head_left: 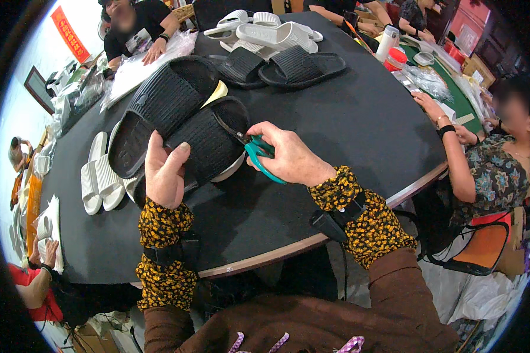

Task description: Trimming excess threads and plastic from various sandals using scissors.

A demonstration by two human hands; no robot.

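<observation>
My left hand [164,173] grips a pair of black slide sandals with ribbed straps, the far sandal [165,94] and the near sandal [203,147] held side by side above the table. My thumb lies by the near sandal's strap. In my right hand [291,154] is a pair of scissors [259,162] with teal handles, fingers around the loops. The blades reach the strap edge of the near sandal; whether they are parted is hard to see. A pale yellow edge [217,94] shows between the two sandals.
White ribbed slides [103,176] lie to the left, partly behind the held pair. More black slides [294,65] and white slides [277,35] lie at the far side of the dark table [359,147]. A person sits to the right by a green table [453,100]; others work around.
</observation>
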